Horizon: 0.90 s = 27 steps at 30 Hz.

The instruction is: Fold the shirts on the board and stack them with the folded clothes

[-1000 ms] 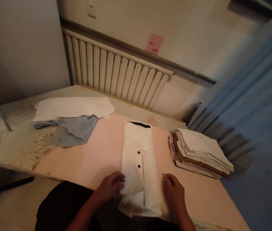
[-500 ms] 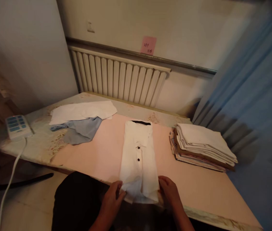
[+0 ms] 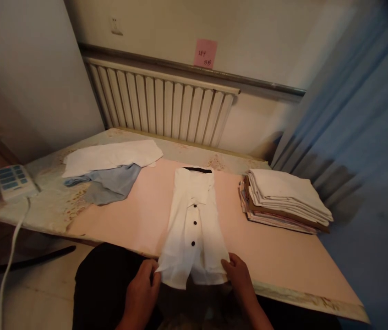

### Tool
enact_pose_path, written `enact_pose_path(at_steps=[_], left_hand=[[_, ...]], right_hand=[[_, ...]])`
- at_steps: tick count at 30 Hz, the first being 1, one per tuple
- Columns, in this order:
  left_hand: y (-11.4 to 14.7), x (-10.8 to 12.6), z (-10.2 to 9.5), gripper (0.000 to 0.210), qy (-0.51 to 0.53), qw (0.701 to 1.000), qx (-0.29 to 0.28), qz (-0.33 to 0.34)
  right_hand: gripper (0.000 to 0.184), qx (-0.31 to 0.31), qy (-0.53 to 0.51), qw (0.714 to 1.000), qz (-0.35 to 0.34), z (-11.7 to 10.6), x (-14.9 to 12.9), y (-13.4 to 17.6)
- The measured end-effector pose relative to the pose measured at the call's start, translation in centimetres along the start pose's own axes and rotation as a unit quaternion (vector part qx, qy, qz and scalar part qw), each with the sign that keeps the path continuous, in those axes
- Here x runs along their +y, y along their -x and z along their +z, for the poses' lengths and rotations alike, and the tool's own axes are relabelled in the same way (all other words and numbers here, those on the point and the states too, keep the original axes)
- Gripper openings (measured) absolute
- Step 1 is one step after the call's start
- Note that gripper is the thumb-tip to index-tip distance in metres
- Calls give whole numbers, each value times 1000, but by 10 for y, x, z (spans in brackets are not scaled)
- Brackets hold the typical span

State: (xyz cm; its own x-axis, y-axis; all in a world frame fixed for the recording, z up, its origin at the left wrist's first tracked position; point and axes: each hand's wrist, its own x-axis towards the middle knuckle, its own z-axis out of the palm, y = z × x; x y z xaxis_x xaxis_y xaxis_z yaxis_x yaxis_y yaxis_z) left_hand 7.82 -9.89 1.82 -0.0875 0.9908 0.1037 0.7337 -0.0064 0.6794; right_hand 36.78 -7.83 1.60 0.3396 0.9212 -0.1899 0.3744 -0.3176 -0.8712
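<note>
A white shirt (image 3: 194, 224) with dark buttons and a black band at its collar lies lengthwise before me on a pink sheet. Its lower end flares out and reaches past the table's front edge. My left hand (image 3: 144, 284) pinches the shirt's lower left corner between thumb and fingers. On the opposite side, my right hand (image 3: 238, 275) is closed on the lower right edge of the same shirt. The fabric between the two hands hangs a little loose, with a gap in the middle of the hem.
A stack of folded clothes (image 3: 286, 199) sits on the right of the table. White cloth (image 3: 111, 156) and grey-blue cloth (image 3: 114, 183) lie at the left. Beyond them is a power strip (image 3: 13, 181) with a white cable (image 3: 15, 238). A radiator (image 3: 159, 105) lines the wall; a blue curtain (image 3: 362, 151) hangs right.
My left hand has moved left and down with the shirt's corner, spreading the lower end wider. A third button now shows. The view has shifted slightly.
</note>
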Motion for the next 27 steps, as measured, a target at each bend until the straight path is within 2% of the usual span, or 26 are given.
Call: enact_pose_path(at_steps=[2, 4, 9, 12, 20, 24, 27], left_hand=[[5, -11, 0, 12, -10, 998, -57, 10], [8, -19, 1, 12, -8, 997, -79, 13], [-6, -20, 0, 19, 50, 998, 43, 11], [-25, -9, 0, 23, 87, 995, 53, -2], [-71, 18, 0, 25, 55, 994, -36, -86], [-81, 26, 3, 20, 40, 989, -78, -120], [-80, 26, 8, 17, 48, 986, -107, -119]], right_hand=[[33, -9, -13, 1000, 18, -1, 0, 3], [32, -21, -26, 999, 42, -2, -1, 7], [30, -34, -49, 997, 40, -6, -8, 12], [33, -45, -56, 997, 40, -6, -11, 12], [37, -27, -50, 998, 41, -2, -12, 10], [36, -45, -19, 997, 54, 0, -7, 7], [35, -42, 4, 999, 33, 1, -3, 6]])
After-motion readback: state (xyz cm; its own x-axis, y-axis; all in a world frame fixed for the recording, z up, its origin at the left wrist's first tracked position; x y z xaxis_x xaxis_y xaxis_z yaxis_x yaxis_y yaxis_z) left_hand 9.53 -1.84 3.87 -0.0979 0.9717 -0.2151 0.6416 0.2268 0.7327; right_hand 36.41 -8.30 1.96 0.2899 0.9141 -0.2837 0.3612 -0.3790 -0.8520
